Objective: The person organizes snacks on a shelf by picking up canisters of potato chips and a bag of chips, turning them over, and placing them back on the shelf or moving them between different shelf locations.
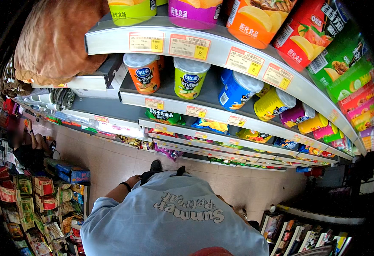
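Observation:
My left hand, with a black band at the wrist, hangs beside my dark clothing at waist level; its fingers are partly hidden, and any hold is unclear. My right hand is out of view behind my light blue shirt. Before me, a shelf holds spaced chip canisters with clear lids: an orange canister, a lime-green canister, a blue canister and a yellow canister. Larger chip containers, including a purple one and a red one, stand on the shelf above. Neither hand visibly touches them.
Curved shelf edges carry price tags. Chip bags lie lower. A brown plush item sits upper left. A person is low at the left, near a blue box and snack racks. Another rack stands lower right.

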Demonstrator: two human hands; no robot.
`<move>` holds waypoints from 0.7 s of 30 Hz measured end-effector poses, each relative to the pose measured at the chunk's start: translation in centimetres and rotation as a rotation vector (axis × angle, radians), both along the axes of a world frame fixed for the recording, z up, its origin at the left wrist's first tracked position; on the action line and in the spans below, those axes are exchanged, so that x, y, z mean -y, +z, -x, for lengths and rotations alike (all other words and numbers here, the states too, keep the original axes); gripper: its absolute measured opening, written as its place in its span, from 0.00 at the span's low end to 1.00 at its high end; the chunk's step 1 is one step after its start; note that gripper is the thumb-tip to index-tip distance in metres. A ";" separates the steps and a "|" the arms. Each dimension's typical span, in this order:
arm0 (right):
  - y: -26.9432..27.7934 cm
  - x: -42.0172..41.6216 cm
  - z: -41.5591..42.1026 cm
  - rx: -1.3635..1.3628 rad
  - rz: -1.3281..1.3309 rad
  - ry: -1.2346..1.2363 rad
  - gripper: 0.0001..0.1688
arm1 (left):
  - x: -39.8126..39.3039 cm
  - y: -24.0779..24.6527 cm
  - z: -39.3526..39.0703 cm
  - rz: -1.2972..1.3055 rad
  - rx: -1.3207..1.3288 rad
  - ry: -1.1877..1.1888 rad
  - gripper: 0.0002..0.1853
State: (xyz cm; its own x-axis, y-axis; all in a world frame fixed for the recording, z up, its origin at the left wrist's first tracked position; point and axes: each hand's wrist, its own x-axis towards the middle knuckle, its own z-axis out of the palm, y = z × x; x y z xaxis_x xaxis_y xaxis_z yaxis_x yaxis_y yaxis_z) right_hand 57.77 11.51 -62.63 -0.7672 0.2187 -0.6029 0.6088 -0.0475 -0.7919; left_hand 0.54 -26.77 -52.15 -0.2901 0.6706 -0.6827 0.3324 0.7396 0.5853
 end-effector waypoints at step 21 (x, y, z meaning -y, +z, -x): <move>15.1 -6.7 -4.0 0.334 -0.359 0.470 0.23 | -0.4 0.5 -3.5 0.182 -0.170 0.020 0.30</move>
State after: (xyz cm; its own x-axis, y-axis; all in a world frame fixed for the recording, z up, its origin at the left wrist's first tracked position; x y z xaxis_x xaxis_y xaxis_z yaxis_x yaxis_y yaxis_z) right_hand 61.72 18.25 -47.53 -0.6148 0.1386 -0.7764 0.7154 0.5124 -0.4750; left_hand 4.01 -26.38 -51.63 -0.4229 0.5340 -0.7321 0.3991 0.8351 0.3785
